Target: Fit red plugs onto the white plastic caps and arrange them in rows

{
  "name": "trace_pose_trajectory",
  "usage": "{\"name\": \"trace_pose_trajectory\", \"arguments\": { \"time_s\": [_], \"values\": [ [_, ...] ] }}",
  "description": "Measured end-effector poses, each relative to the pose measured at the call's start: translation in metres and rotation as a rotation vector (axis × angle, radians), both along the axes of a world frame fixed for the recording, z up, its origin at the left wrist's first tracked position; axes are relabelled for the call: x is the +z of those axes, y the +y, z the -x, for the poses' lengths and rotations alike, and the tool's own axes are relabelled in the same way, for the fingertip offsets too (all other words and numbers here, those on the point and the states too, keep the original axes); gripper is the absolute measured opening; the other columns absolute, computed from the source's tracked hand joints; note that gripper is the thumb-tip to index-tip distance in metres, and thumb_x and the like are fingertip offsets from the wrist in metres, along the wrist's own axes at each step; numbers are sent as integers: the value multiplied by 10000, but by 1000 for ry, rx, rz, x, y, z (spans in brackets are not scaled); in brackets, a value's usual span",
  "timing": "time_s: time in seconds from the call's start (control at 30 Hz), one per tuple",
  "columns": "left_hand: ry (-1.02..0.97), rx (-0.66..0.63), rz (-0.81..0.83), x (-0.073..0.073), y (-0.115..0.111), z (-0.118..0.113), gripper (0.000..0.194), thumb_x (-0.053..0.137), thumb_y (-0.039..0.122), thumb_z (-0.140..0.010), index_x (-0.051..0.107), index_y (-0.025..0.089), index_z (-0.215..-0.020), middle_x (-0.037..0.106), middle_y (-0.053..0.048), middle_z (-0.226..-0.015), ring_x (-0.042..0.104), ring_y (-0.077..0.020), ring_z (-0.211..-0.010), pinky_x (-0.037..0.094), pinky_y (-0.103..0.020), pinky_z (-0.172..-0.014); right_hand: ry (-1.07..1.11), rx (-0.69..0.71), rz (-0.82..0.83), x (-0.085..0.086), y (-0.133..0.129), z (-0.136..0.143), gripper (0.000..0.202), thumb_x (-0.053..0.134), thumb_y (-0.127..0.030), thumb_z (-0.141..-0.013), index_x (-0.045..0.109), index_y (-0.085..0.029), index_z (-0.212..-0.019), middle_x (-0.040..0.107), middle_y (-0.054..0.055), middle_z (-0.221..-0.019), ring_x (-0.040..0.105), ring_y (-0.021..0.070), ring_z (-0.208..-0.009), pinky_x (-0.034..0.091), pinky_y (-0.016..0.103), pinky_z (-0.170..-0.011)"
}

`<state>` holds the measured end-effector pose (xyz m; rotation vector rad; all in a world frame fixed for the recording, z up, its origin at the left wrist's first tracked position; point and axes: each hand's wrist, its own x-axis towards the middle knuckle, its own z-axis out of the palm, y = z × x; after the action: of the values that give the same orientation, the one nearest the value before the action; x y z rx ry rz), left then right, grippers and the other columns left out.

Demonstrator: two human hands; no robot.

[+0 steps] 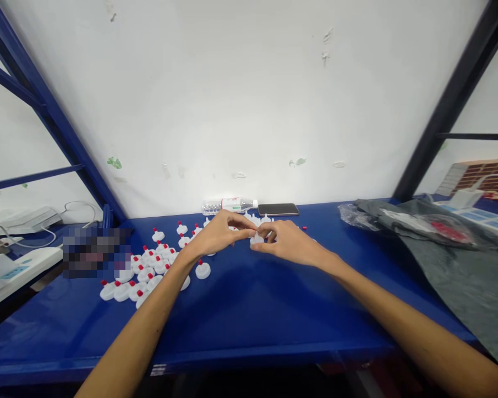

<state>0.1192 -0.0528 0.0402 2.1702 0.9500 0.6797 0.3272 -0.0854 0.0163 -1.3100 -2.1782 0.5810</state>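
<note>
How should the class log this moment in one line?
right hand: holds white piece | left hand: at its tip | table, left: red-capped pieces | by wall: bottle, phone

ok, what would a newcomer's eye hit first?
First, the cluster of red-tipped white pieces on the left of the blue table. Then, mid-table, the right hand holds a white piece, with the left hand at its tip. Behind, a clear bottle lies beside a phone.
</note>
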Motion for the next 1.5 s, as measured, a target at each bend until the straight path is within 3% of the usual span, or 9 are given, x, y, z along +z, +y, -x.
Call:
{"name": "trace_pose_trajectory", "arguments": {
  "time_s": [0.37,0.53,0.8,1.0,1.13,1.3,1.5],
  "values": [
    [-41,39,22,-2,2,0,258,701,356,-860,802,160,-994,788,-87,-939,663,-167,-760,473,-226,-523,-1,-18,6,1,-1,0,378,732,-435,-827,798,-188,-1105,785,92,-956,713,244,-838,491,331,-713],
    [-32,40,28,-1,1,0,230,701,341,-863,810,176,-979,794,-73,-954,669,-162,-766,502,-229,-564,58,-11,-18,2,-4,2,335,729,-422,-835,809,-212,-1084,787,71,-919,702,220,-785,480,322,-693],
    [-97,72,81,4,2,4,231,742,317,-833,823,164,-987,791,-60,-846,650,-138,-666,511,-239,-589,156,-26,-57,0,-2,3,257,712,-417,-865,804,-243,-1031,790,52,-992,714,227,-871,481,308,-729],
    [-87,76,24,5,3,11,209,752,315,-798,837,169,-922,783,-60,-791,674,-168,-719,508,-254,-639,263,-8,21,-3,-1,5,434,758,-422,-842,671,-263,-1236,782,50,-1041,730,211,-876,519,290,-720],
    [66,55,82,11,6,24,198,736,272,-749,829,159,-883,777,-54,-765,684,-186,-738,503,-259,-642,259,-48,4,1,-2,4,412,654,-493,-919,646,-267,-1263,783,49,-1053,737,199,-842,517,284,-703],
    [315,22,235,12,14,46,233,682,180,-657,805,172,-855,773,-37,-741,678,-182,-700,470,-247,-581,244,-166,-163,8,0,-4,290,567,-418,-973,691,-219,-1144,775,54,-952,713,190,-772,486,294,-687],
    [477,80,259,12,16,58,178,636,165,-582,779,192,-686,754,-24,-701,655,-184,-673,461,-253,-573,141,-284,-236,13,3,-15,243,536,-371,-975,691,-240,-1108,781,41,-972,711,199,-817,468,296,-674]
  ]
}}
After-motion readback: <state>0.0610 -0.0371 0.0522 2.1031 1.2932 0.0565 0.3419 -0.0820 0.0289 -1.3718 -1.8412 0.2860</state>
